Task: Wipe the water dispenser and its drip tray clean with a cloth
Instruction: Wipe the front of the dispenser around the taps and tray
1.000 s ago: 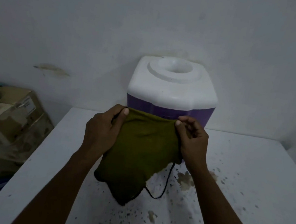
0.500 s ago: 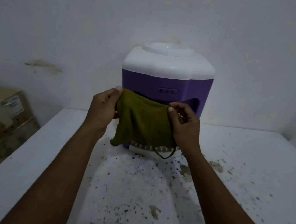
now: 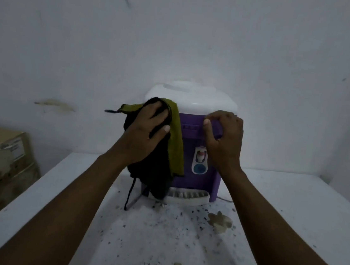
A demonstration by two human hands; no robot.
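A water dispenser [image 3: 194, 100] with a white top and a purple body stands at the back of a white table [image 3: 291, 209], against the wall. Its white drip tray [image 3: 187, 195] sits at the base in front. My left hand [image 3: 146, 129] grips a bunched olive-green cloth [image 3: 176, 145] and holds it against the dispenser's upper left corner. The cloth hangs down the left front, and a dark string dangles from it to the table. My right hand [image 3: 223, 137] grips the dispenser's upper right corner, thumb on the front.
The tap [image 3: 200, 156] with a blue lever shows between my hands. Dark specks and a pale stain [image 3: 219, 221] cover the table in front of the dispenser. A cardboard box [image 3: 1, 157] stands off the table's left edge.
My right hand let go of the cloth and took hold of the dispenser's right corner. My left hand bunched the cloth and raised it to the upper left corner. The view dropped lower.
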